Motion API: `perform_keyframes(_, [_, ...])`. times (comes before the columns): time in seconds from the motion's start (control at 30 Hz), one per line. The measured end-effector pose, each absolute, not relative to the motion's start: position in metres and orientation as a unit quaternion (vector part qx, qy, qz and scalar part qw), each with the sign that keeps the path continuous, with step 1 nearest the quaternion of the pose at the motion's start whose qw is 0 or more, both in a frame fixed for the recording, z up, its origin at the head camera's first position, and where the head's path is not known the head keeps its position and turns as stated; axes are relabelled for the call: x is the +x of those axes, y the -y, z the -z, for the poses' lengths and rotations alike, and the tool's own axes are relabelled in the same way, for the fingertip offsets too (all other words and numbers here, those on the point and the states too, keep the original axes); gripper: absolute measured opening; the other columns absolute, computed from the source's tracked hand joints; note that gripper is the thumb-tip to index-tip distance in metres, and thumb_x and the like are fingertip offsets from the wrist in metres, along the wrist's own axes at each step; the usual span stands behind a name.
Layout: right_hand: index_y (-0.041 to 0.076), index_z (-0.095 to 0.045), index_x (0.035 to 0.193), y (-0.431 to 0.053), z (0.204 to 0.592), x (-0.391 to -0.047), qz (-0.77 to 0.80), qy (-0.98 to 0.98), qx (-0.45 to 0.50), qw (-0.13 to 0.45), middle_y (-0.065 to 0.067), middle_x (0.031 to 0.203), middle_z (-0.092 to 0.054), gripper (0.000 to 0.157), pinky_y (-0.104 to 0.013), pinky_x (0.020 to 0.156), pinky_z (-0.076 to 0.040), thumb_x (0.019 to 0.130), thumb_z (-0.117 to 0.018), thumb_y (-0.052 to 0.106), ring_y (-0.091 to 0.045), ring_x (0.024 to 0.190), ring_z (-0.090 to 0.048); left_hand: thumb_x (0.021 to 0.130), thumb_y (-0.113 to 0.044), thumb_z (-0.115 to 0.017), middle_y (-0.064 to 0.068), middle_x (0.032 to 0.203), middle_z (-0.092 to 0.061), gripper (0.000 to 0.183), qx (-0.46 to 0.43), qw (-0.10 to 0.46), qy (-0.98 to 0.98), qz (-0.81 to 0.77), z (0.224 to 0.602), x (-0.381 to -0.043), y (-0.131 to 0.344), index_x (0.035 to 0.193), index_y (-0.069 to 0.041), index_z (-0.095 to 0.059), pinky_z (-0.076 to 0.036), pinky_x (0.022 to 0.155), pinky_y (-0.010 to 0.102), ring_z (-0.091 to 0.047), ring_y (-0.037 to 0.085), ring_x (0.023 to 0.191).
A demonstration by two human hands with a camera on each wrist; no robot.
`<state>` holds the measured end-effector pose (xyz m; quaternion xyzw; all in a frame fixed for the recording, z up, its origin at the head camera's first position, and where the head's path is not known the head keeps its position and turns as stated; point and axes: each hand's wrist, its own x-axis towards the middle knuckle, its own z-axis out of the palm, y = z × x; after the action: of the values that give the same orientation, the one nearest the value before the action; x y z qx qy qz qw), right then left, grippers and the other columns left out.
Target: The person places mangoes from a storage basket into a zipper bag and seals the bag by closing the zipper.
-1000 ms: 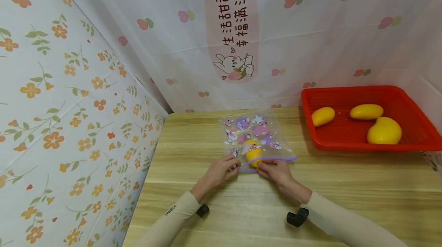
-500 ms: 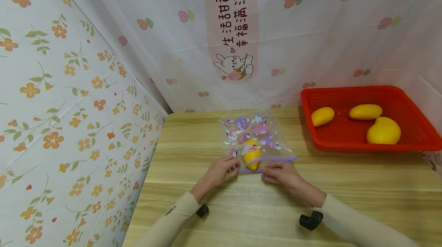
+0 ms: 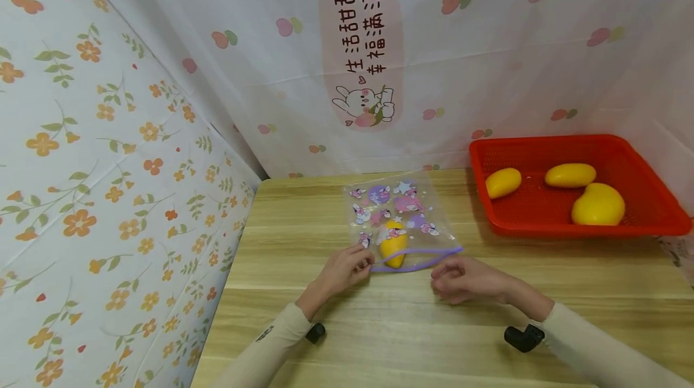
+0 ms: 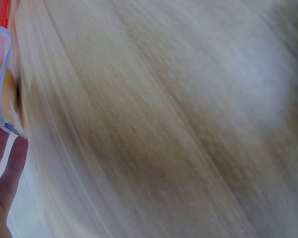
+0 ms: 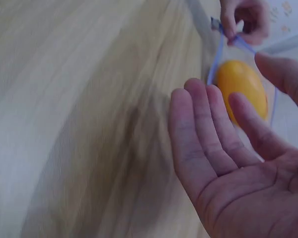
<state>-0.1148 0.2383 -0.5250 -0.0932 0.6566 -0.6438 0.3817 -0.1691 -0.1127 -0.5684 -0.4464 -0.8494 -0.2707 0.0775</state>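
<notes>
A clear zip bag [image 3: 420, 237] with pink and purple cartoon prints lies on the table, its purple zip edge towards me and its mouth parted. Inside, near the mouth, is a yellow mango [image 3: 398, 248], which also shows orange-yellow in the right wrist view [image 5: 242, 91]. My left hand [image 3: 343, 269] pinches the left corner of the zip edge; part of that grip shows at the left wrist view's border. My right hand [image 3: 474, 279] is off to the right of the bag mouth, palm turned up and fingers spread, holding nothing.
A red plastic basket [image 3: 520, 230] stands at the back right with 3 more yellow mangoes in it, among them a plump one [image 3: 598, 205]. Printed cloth [image 3: 260, 99] hangs behind and on the left of the wooden table [image 3: 401, 328].
My right hand has let go of the bag's mouth and mango and moved away to the right. The mango has settled slightly left in the bag. My left hand keeps its hold.
</notes>
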Motion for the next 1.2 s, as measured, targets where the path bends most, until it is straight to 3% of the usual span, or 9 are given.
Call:
perform_keyframes(0.17, [-0.014,-0.050,0.133,-0.253,0.518,-0.117,0.608,-0.688,-0.142,0.371,-0.027,0.119,-0.062,0.041,-0.054,0.084,-0.056,0.103,-0.061,0.011,-0.043,0.106,-0.062,0.086,-0.004,-0.078,-0.003,0.091,-0.062,0.018,-0.446,0.073,0.850,0.270,0.566,-0.168,0.115,0.096,-0.012,-0.066,-0.049,0.066,0.014,-0.064,0.009,0.077])
perform_keyframes(0.33, [-0.010,-0.055,0.131,-0.268,0.511,-0.119,0.538,-0.739,-0.234,0.331,-0.024,0.118,-0.063,0.036,-0.048,0.076,-0.059,0.103,-0.060,0.011,-0.040,0.098,-0.065,0.087,-0.005,-0.077,-0.003,0.093,-0.062,0.017,-0.446,0.071,0.853,0.262,0.565,-0.168,0.117,0.096,-0.013,-0.065,-0.049,0.065,0.015,-0.065,0.009,0.078])
perform_keyframes(0.57, [-0.009,-0.061,0.123,-0.284,0.503,-0.124,0.482,-0.776,-0.319,0.252,-0.022,0.113,-0.064,0.030,-0.033,0.080,-0.057,0.100,-0.065,0.010,-0.022,0.097,-0.067,0.088,-0.005,-0.077,-0.003,0.094,-0.062,0.016,-0.441,0.065,0.858,0.255,0.564,-0.169,0.118,0.097,-0.013,-0.066,-0.050,0.066,0.015,-0.067,0.011,0.080])
perform_keyframes(0.73, [-0.005,-0.064,0.122,-0.291,0.495,-0.128,0.449,-0.802,-0.324,0.223,-0.014,0.107,-0.067,0.029,-0.033,0.081,-0.057,0.099,-0.068,0.012,-0.019,0.095,-0.066,0.088,-0.004,-0.077,-0.002,0.094,-0.063,0.016,-0.437,0.059,0.858,0.262,0.565,-0.170,0.119,0.097,-0.012,-0.067,-0.049,0.065,0.015,-0.067,0.011,0.080])
perform_keyframes(1.0, [-0.001,-0.065,0.123,-0.301,0.480,-0.136,0.412,-0.837,-0.302,0.195,-0.009,0.111,-0.068,0.031,-0.032,0.084,-0.056,0.098,-0.070,0.016,-0.018,0.099,-0.064,0.089,-0.005,-0.076,-0.004,0.093,-0.062,0.015,-0.429,0.069,0.866,0.250,0.565,-0.172,0.120,0.097,-0.014,-0.068,-0.049,0.063,0.015,-0.066,0.009,0.081])
perform_keyframes(1.2, [0.008,-0.066,0.123,-0.310,0.469,-0.142,0.398,-0.854,-0.282,0.182,-0.003,0.114,-0.067,0.030,-0.031,0.087,-0.055,0.097,-0.071,0.022,-0.018,0.102,-0.063,0.089,-0.006,-0.075,-0.005,0.092,-0.062,0.014,-0.422,0.068,0.872,0.240,0.563,-0.172,0.120,0.096,-0.016,-0.068,-0.047,0.061,0.015,-0.066,0.007,0.080])
